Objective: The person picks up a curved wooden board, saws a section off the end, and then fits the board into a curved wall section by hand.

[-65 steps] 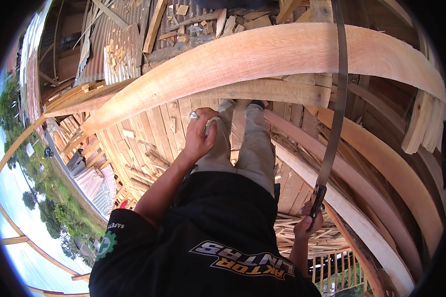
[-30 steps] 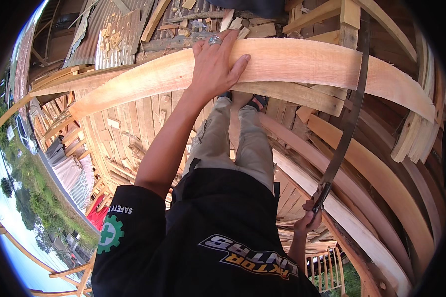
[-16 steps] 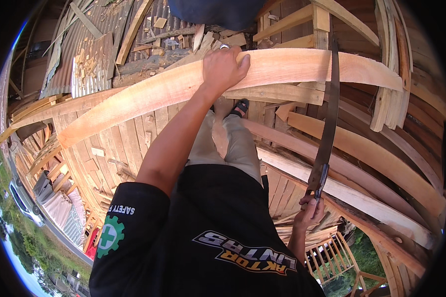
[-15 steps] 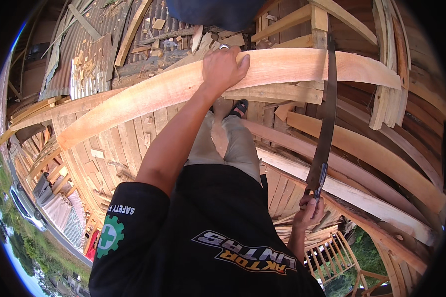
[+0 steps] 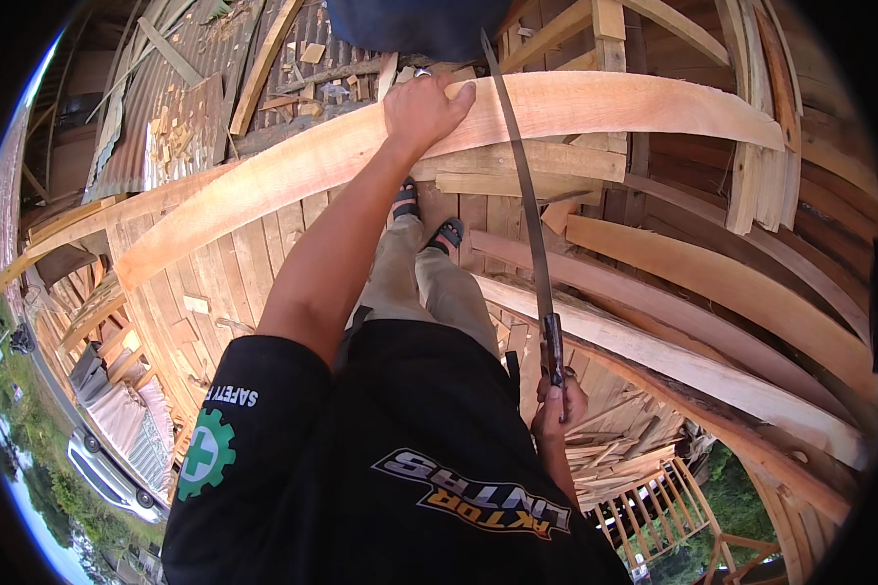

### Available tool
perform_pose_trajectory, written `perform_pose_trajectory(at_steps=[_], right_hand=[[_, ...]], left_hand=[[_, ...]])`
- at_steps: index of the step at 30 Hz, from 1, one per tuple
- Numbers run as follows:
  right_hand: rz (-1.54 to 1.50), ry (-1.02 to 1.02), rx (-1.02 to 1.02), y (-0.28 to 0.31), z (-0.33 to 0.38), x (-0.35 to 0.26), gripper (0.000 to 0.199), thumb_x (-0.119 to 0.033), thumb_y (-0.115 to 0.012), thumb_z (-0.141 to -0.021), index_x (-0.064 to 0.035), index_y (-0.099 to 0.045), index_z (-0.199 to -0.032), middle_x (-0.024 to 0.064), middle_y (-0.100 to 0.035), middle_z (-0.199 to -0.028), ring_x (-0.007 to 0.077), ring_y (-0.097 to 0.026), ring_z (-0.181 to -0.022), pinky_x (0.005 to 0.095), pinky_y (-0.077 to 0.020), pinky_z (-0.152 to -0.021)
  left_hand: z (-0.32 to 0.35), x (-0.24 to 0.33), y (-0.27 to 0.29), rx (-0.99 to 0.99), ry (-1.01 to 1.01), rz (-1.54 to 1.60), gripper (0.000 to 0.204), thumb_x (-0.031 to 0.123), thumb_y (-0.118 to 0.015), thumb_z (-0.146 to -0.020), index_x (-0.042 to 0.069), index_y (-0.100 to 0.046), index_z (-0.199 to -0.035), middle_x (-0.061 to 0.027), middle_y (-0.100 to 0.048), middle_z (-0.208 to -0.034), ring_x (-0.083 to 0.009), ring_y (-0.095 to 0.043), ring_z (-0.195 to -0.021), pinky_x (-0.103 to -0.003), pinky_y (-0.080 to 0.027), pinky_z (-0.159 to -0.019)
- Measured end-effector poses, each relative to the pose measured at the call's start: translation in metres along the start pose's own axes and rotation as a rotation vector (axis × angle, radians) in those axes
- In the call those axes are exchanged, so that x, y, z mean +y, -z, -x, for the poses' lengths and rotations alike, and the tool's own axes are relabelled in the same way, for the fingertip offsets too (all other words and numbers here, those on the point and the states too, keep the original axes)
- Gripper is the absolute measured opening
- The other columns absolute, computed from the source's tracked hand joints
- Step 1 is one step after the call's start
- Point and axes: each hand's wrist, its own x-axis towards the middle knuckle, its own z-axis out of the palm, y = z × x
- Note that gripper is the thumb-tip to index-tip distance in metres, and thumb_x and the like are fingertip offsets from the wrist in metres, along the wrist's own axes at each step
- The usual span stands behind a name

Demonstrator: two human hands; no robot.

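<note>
A long pale wooden board (image 5: 293, 166) runs crosswise before me. My left hand (image 5: 426, 112) is closed over its far edge, with a ring showing and the fingertips hidden behind the wood. My right hand (image 5: 562, 398), low on the right, is wrapped round the dark handle of a handsaw (image 5: 531, 200). The saw's long blade points away from me and crosses over the board just right of my left hand, its tip beyond the far edge. Whether the teeth touch the wood, I cannot tell.
Beneath the board lies a beam (image 5: 546, 159). Several sawn planks (image 5: 712, 288) lie on the right, and upright timbers (image 5: 756, 185) stand at the far right. Corrugated sheets (image 5: 122, 127) with wood offcuts are at the far left. My feet stand on plank flooring (image 5: 244, 258).
My right hand and the saw have moved left, bringing the blade from the board's right part to close beside my left hand. My left hand keeps its hold; one foot has shifted.
</note>
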Motion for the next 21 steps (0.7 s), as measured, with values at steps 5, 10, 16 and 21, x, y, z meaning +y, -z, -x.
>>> perform_pose_trajectory(at_steps=[5, 10, 16, 21], right_hand=[[-0.033, 0.020, -0.018, 0.000, -0.002, 0.017, 0.028, -0.019, -0.057, -0.084, -0.0003, -0.051, -0.065, 0.0063, -0.044, -0.054, 0.0171, -0.042, -0.046, 0.0306, -0.0312, -0.047], [-0.043, 0.047, -0.043, -0.005, 0.000, 0.031, 0.026, -0.017, -0.058, -0.083, -0.0008, -0.049, -0.064, 0.0080, -0.044, -0.054, 0.0190, -0.043, -0.046, 0.0321, -0.0318, -0.047], [-0.026, 0.081, -0.102, -0.008, 0.006, 0.042, 0.025, -0.016, -0.060, -0.081, -0.0010, -0.049, -0.065, 0.0101, -0.043, -0.055, 0.0232, -0.043, -0.045, 0.0338, -0.0323, -0.047], [0.027, 0.131, -0.096, -0.011, 0.006, 0.041, 0.024, -0.016, -0.060, -0.081, -0.0010, -0.049, -0.066, 0.0111, -0.042, -0.055, 0.0252, -0.043, -0.045, 0.0350, -0.0322, -0.047]], left_hand=[[0.001, 0.001, 0.006, -0.037, 0.053, -0.001, 0.053, 0.061, -0.054, -0.082, 0.015, -0.072, -0.102, -0.0201, -0.070, -0.088, -0.0370, -0.066, -0.088, -0.046, -0.050, -0.079], [-0.002, 0.003, 0.005, -0.040, 0.065, -0.031, 0.054, 0.061, -0.053, -0.082, 0.017, -0.072, -0.107, -0.0177, -0.070, -0.095, -0.0368, -0.066, -0.093, -0.045, -0.049, -0.081], [-0.004, 0.006, 0.008, -0.094, 0.100, -0.012, 0.049, 0.056, -0.052, -0.080, 0.017, -0.073, -0.101, -0.0140, -0.071, -0.092, -0.0362, -0.066, -0.091, -0.045, -0.049, -0.079], [-0.005, 0.002, 0.001, -0.036, 0.132, 0.034, 0.044, 0.055, -0.058, -0.074, 0.017, -0.076, -0.089, -0.0134, -0.072, -0.086, -0.0328, -0.067, -0.087, -0.041, -0.050, -0.078]])
